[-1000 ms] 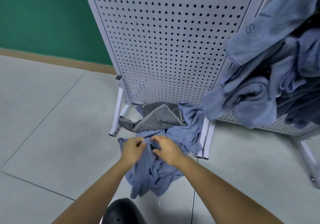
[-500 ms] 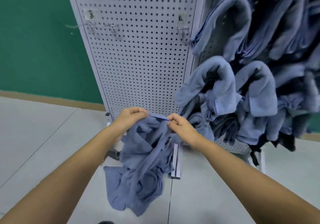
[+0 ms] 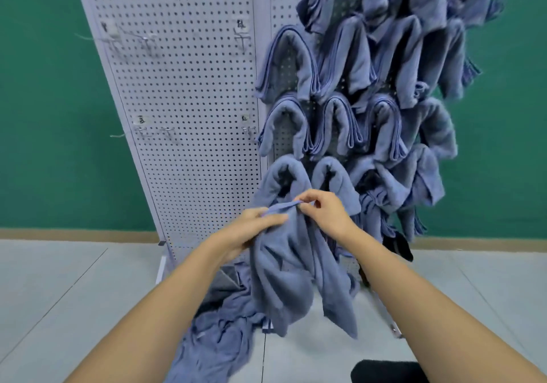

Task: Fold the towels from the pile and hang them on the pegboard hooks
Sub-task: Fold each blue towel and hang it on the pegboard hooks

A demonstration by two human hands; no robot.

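A crumpled blue towel [image 3: 293, 267] hangs in the air in front of the pegboard, held by its top edge. My left hand [image 3: 251, 228] grips the edge on the left, and my right hand [image 3: 325, 211] pinches the same edge just to the right, close beside it. Below on the floor lies the pile of blue towels [image 3: 219, 335] with a grey one [image 3: 225, 282] partly showing. The left white pegboard panel [image 3: 183, 86] carries several bare metal hooks [image 3: 245, 38]. The right panel is covered with several folded blue towels [image 3: 355, 101] draped over hooks.
The pegboard stands on white feet [image 3: 162, 267] on a grey tiled floor [image 3: 59, 294], against a green wall [image 3: 44, 116]. A dark object [image 3: 387, 372] shows at the bottom edge, and another dark thing [image 3: 399, 246] hangs below the towels.
Both hands have lifted a blue towel off the floor pile and raised it. The view has tilted up, showing more of the pegboard and its hung towels.
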